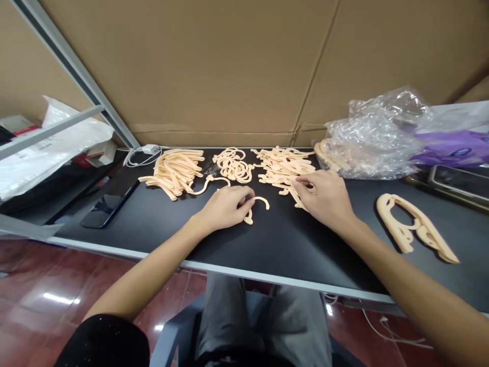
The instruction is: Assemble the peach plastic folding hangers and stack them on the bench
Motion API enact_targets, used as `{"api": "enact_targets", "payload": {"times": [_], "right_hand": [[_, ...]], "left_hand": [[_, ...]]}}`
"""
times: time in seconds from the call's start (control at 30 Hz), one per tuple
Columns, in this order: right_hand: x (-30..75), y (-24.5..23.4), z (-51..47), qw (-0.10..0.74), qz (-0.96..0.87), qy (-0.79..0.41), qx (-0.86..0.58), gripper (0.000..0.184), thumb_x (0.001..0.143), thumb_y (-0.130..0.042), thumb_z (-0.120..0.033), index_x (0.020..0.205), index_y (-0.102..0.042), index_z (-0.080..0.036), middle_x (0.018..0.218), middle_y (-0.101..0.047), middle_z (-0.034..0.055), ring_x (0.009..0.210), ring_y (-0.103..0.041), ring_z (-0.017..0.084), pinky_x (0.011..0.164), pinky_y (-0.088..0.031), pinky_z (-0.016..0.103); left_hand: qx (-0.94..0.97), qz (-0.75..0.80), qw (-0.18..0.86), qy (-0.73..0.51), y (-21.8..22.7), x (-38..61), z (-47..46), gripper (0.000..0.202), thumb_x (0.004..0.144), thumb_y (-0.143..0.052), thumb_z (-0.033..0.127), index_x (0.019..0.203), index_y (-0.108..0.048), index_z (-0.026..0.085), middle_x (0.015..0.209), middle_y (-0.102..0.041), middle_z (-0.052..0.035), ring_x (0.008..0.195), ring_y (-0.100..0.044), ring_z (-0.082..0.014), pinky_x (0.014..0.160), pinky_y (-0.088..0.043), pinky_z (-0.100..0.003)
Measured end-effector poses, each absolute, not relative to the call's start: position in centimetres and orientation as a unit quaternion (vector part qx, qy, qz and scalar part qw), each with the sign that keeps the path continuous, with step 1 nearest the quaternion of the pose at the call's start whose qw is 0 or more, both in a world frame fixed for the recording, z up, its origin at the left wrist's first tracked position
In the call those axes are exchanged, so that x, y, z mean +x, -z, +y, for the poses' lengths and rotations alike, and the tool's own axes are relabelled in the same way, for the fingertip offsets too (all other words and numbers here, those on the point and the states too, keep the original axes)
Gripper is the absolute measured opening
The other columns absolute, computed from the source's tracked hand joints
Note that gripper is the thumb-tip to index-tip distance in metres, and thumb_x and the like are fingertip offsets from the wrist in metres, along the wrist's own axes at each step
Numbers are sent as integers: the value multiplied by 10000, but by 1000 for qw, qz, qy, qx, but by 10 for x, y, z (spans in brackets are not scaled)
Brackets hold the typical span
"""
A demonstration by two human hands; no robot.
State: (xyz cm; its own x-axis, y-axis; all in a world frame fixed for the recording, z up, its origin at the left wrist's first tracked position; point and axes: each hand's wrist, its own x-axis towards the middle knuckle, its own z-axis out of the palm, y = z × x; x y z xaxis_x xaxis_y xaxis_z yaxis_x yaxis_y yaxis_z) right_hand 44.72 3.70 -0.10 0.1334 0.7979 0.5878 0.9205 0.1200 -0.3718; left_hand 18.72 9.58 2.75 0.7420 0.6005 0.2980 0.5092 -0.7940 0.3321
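My left hand (229,206) is closed on a peach plastic hanger hook (263,201), whose curved end sticks out past the thumb. The hook's other end shows just below the fingers. My right hand (325,196) reaches to the front of the right pile of hanger arms (284,162), fingers pinched at one hanger arm (298,198) there. Its fingertips partly cover that piece. Between the hands and the wall lies a heap of hooks (235,165), with one loose hook (206,184) in front. Another pile of hanger arms (175,171) is to the left.
A folded, assembled hanger (397,232) lies at the right. Behind it are a clear plastic bag (374,137) with peach parts, a purple packet (454,145) and a dark framed object (458,181). A phone (107,206) and a white charger cable (151,149) lie at the left.
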Motion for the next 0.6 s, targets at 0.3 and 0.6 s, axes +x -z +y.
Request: {"api": "enact_targets", "payload": {"times": [0.3, 0.6], "right_hand": [[440, -2, 35, 362, -679, 104, -630, 288, 920, -512, -322, 815, -742, -185, 871, -753, 101, 851, -630, 284, 829, -455, 455], [439, -2, 34, 360, -684, 93, -627, 286, 921, -519, -316, 861, -753, -162, 879, -748, 109, 869, -628, 277, 842, -439, 434]], "left_hand": [[842, 432, -19, -322, -53, 113, 130, 231, 823, -526, 180, 987, -690, 173, 986, -720, -65, 997, -629, -229, 955, -472, -362], [802, 587, 11, -110, -71, 57, 136, 336, 780, -602, 455, 994, -724, 225, 925, -741, -44, 812, -655, -230, 704, -428, -296]]}}
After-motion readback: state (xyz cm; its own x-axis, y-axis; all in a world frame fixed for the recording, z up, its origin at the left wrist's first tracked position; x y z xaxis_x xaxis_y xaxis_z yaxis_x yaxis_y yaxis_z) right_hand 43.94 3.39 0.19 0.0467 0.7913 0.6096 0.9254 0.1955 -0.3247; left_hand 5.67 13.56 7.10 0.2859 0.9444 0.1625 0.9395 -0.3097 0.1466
